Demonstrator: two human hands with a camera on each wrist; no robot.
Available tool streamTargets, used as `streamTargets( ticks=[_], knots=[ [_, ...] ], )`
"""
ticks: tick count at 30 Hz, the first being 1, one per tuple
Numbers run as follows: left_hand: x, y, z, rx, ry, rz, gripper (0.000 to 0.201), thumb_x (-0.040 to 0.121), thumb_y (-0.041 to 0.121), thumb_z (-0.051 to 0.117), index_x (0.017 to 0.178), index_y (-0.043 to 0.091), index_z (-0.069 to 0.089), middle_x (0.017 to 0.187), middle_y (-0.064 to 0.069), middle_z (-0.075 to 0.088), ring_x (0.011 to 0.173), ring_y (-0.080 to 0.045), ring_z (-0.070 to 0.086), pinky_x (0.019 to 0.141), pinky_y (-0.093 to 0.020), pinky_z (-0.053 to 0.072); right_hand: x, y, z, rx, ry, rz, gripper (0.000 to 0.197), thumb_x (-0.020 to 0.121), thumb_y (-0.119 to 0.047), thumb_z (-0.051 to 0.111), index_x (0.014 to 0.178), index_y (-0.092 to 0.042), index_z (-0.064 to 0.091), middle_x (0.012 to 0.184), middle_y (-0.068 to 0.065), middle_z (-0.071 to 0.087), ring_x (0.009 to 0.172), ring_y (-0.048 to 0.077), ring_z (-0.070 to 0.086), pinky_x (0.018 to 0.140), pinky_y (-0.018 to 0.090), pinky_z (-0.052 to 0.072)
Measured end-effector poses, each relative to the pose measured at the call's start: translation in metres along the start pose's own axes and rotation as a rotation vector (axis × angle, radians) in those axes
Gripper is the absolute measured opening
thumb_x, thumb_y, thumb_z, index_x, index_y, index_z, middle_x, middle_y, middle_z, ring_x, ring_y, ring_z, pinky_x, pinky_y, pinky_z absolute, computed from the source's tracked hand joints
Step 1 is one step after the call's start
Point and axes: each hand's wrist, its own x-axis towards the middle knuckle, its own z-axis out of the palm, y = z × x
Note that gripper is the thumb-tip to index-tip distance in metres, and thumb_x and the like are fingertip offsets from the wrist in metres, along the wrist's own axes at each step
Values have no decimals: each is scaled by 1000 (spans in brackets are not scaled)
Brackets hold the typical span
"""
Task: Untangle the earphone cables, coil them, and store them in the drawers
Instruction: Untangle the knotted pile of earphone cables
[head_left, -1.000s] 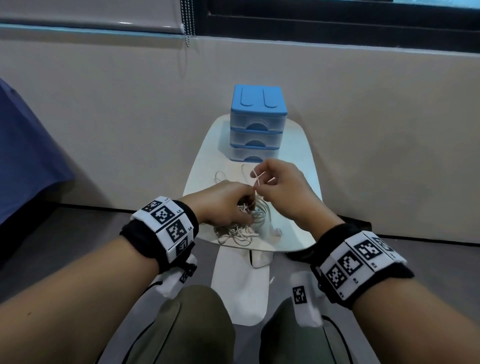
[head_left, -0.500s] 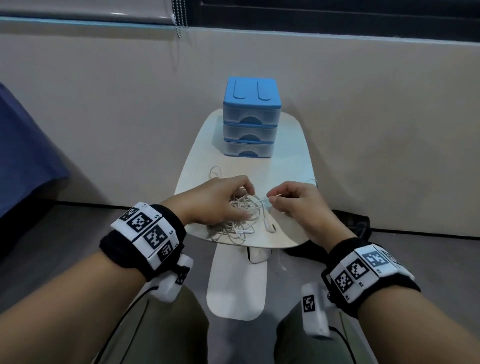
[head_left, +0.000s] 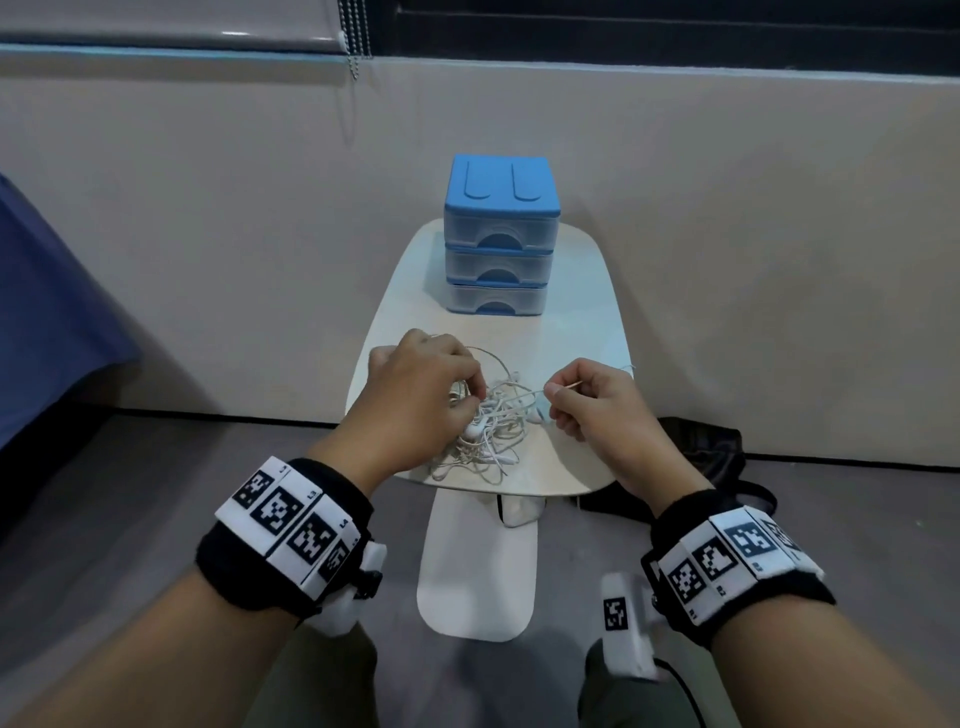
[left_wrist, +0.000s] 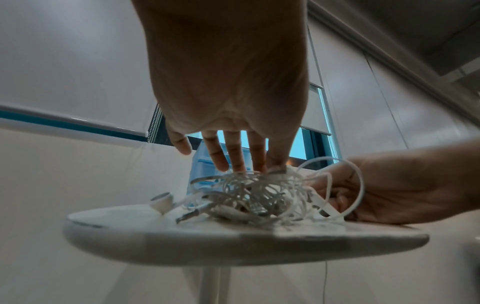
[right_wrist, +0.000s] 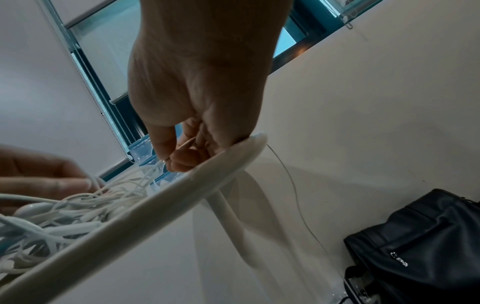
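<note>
Earphone cables (head_left: 488, 431) tangled: left hand (head_left: 415, 395) presses them, right hand (head_left: 597, 410) pinches one strand.

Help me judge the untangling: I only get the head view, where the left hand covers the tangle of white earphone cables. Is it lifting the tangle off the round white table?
Observer: No. The left wrist view shows the tangle of white earphone cables resting on the round white table, fingertips of the left hand on top.
Operator: Any loose end showing?
Observer: A metal jack plug pokes out at the tangle's base, lying on the table.
Operator: And the right grip?
Observer: In the right wrist view the right hand rests on the table's rim, pinching a thin strand.
</note>
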Motion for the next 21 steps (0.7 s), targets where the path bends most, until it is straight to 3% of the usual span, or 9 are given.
streamTargets(
  ticks=[3,5,14,17,21],
  knots=[
    [1,5,3,119,35,-1,17,98,44,58,85,34,64,94,18,63,103,-8,44,83,-34,14,-1,0,-1,-8,0,-2,12,99,-10,64,87,-9,66,71,5,64,54,4,53,53,15,44],
    [4,9,3,158,0,15,14,98,37,56,85,32,59,88,16,64,99,-11,46,81,-36,16,-2,0,-2,-15,-4,-7,12,99,-11,64,87,-9,66,71,4,65,55,4,54,54,15,45],
    [22,15,6,228,-246,-8,15,93,27,59,93,32,73,85,14,63,99,-14,43,89,-42,25,-1,3,-1,-39,-26,-12,11,93,-10,70,82,-12,69,64,-1,64,56,7,53,55,16,43],
    [27,12,6,203,-278,-11,13,91,22,59,84,28,68,80,14,60,99,-15,45,85,-40,23,-2,3,-3,-62,-48,-15,9,91,-10,73,82,-11,72,64,0,62,57,8,52,57,19,42],
    [28,8,7,243,-325,30,14,95,24,52,83,28,58,92,12,55,102,-16,45,82,-39,20,-2,2,-3,-69,-68,-23,9,91,-10,73,82,-11,73,60,-3,59,56,7,50,57,20,41]
  ],
)
